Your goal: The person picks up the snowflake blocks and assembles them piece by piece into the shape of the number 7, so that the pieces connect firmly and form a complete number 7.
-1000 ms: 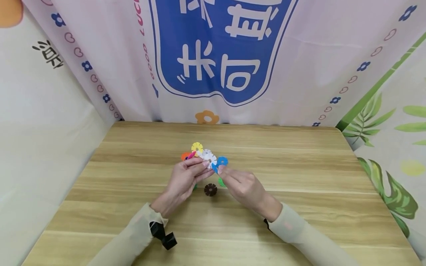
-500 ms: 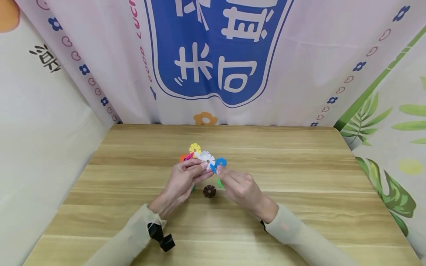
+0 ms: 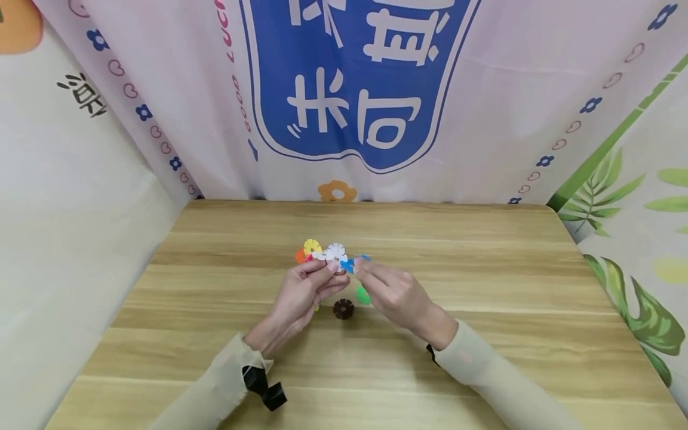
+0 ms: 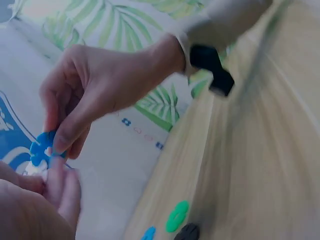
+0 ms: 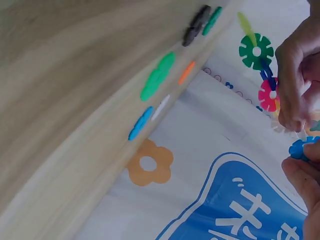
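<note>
My left hand (image 3: pixel 301 292) pinches a white notched plastic disc (image 3: pixel 341 260), one of a chain of interlocking snowflake discs. In the right wrist view the chain hangs beside that hand: a yellow-green disc (image 5: pixel 246 26), a dark green disc (image 5: pixel 256 51), a dark blue disc (image 5: pixel 268 75) and a pink disc (image 5: pixel 269 95). A yellow disc (image 3: pixel 312 246) shows above the left fingers. My right hand (image 3: pixel 398 298) pinches a blue disc (image 3: pixel 347 265) edge-on against the white one. Fingers of both hands meet here and partly cover the joint.
Loose discs lie on the wooden table (image 3: pixel 462 251) around the hands: a brown disc (image 3: pixel 343 309), a bright green disc (image 3: pixel 363 294), an orange disc (image 5: pixel 186 72), a white disc (image 5: pixel 160 107) and another blue disc (image 5: pixel 140 123). A printed curtain (image 3: pixel 484 107) stands behind the table.
The held blue disc has turned flatter and sits against the white disc. The chain has tilted in my left hand, its pink part now mostly hidden. My right hand covers more of the loose blue disc.
</note>
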`<state>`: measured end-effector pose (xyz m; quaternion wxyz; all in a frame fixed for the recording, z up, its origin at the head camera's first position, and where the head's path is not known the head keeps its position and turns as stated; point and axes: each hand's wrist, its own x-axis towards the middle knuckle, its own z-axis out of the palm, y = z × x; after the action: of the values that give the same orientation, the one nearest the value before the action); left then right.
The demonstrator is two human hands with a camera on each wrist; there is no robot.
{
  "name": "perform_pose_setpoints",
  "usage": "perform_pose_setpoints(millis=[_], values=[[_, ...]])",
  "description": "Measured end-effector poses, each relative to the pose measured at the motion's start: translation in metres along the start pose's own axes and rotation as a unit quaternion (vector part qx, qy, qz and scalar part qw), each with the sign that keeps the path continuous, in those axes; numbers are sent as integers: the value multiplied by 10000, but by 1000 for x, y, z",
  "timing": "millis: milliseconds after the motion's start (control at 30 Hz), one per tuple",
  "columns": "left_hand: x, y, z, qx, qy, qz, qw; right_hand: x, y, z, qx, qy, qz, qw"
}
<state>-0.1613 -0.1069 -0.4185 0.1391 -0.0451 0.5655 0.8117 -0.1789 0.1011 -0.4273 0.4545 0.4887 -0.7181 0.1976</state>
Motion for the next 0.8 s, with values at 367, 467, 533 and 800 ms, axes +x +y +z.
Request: perform_pose_setpoints(millis=[367,467,533,800], values=[[-2,0,-2,472,-761,585,9943,-7,-4,-13,266,168,-468,9984],[-2,0,-3,614,-968,557,9919,-11,-6,-14,333,150,-452,9983],[-2,0,-4,677,-993,482,9916,-13,-7,-13,396,95,-396,9984],[-3,-8,-3,465,-783,149,9957,-16,-10,-8,346,-37,-277,9990]])
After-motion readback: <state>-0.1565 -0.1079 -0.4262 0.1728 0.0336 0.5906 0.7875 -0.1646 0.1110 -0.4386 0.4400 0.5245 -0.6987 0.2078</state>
